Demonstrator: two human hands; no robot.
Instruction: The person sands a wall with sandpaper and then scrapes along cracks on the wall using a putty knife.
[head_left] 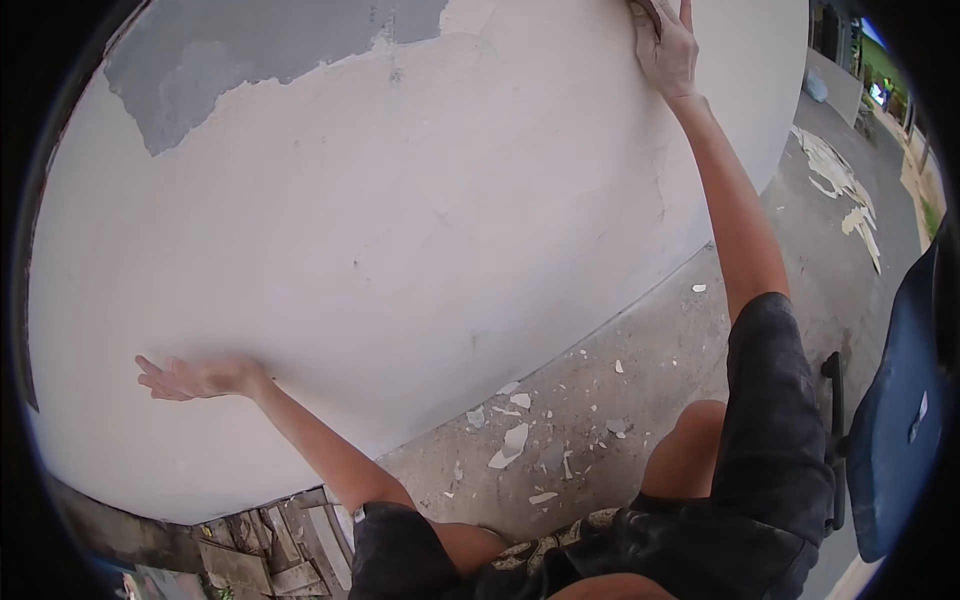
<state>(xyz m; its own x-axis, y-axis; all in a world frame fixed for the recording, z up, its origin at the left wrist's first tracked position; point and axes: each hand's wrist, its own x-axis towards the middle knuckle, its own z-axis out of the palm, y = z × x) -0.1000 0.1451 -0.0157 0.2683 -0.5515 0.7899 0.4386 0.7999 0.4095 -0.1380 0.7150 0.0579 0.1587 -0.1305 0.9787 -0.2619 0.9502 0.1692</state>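
Note:
My left hand (200, 378) is beside the white wall (430, 230) at the lower left, fingers stretched out and holding nothing. Whether it touches the wall I cannot tell. High on the wall, my right hand (668, 55) is bent at the top edge of the view, closed around something flat and brownish that is mostly cut off. A grey bare patch (260, 45) with a ragged edge shows at the upper left, where the white coat is gone. Faint cracks and small marks run across the rest of the surface.
White flakes (510, 445) lie scattered on the concrete floor (590, 480). Larger peeled sheets (840, 180) lie farther right. Wood boards (290, 550) are piled at the wall's lower left. A blue chair (895, 420) stands close on my right. A distant person (887, 88) is at the far right.

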